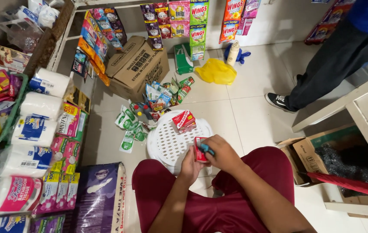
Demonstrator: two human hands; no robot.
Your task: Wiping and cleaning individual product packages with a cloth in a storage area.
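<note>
Sitting low in dark red trousers (218,203), knees spreading at the bottom of the view, forearms reaching forward over them. Resting just ahead on the white tiled floor (253,116), a round white perforated stool (166,144). Standing behind that, an open brown cardboard box (134,67), flaps up. Leaning at the lower left, a tall purple pack (102,198), beside stacked white tissue rolls (35,129) in printed wrappers. Hanging along the back wall, strips of coloured sachets (179,19). Lying crumpled near the wall, a yellow plastic bag (216,71). Spilling between box and stool, a heap of green and white pouches (132,125). Crossing the lower right over another carton, a red folded umbrella (352,184). Standing at the upper right, another person's dark trouser leg and black shoe (279,101).

Lying on the stool's top near its far edge, a small red carton (184,121) with white panels, tilting slightly. Holding a second small red box (200,151) over the stool's near rim: left hand (190,166) closing on its lower edge from below, thumb up against its face; right hand (220,153) curling closed over its right side, pinching a small blue-green object (205,149) against the front, kind of object too small to tell. Showing flat and rectangular, red with pale print, mostly covering under fingers.
</note>
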